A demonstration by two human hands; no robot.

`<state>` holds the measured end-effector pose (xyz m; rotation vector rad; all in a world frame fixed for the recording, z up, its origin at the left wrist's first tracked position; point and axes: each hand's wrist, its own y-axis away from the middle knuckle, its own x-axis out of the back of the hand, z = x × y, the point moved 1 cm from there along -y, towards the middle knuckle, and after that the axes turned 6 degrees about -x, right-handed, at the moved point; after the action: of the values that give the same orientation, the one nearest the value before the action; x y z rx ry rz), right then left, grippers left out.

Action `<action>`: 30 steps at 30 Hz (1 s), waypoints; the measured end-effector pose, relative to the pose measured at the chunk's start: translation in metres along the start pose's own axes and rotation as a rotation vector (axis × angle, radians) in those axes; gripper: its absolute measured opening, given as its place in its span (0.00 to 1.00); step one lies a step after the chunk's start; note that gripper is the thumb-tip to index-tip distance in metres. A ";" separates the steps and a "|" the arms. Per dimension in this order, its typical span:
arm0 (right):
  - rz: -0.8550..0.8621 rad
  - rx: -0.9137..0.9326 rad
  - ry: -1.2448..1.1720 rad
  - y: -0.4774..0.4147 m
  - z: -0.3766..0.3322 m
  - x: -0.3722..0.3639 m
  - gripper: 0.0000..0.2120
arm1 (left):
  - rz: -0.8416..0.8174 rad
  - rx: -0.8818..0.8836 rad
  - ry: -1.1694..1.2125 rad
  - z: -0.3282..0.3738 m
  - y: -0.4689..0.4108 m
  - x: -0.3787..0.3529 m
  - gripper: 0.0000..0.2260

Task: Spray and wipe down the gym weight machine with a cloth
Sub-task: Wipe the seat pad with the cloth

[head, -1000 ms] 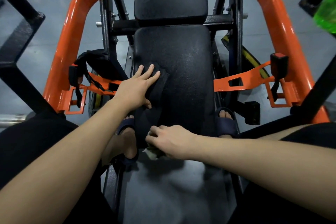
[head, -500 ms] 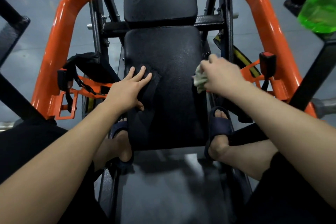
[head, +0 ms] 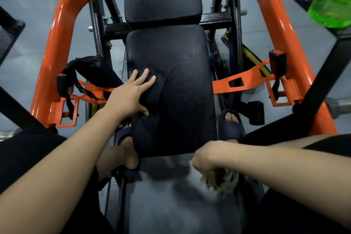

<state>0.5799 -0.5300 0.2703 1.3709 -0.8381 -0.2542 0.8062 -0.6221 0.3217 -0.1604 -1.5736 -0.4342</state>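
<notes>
Wiping: right hand (head: 207, 157) grips cloth (head: 224, 180); left hand (head: 131, 97), released, lies flat on pad (head: 182, 85); next, probably sweep cloth toward left hand.

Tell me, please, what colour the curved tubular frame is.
The curved tubular frame is orange; head view.

This is a gym. A weight machine (head: 117, 29) fills the view: an orange tubular frame (head: 57, 47) arches across the top, black padded cushions (head: 182, 85) run down the centre, a belt buckle (head: 277, 61) and a steel bar end (head: 338, 105) sit at right, and grey floor (head: 28, 5) lies beneath.
</notes>
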 end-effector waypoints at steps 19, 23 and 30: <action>0.497 -0.331 -0.155 0.055 0.043 0.036 0.22 | -0.051 0.023 -0.028 0.005 -0.002 0.004 0.57; 0.456 -0.329 -0.161 0.031 0.012 0.016 0.12 | -0.046 0.025 -0.038 0.004 -0.003 0.002 0.57; 0.779 -0.685 -0.438 0.057 0.101 0.043 0.11 | -0.057 0.020 -0.053 0.004 -0.004 0.003 0.57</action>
<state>0.5264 -0.6203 0.3358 0.2905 -1.4202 -0.1992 0.8005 -0.6250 0.3242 -0.1133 -1.6368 -0.4619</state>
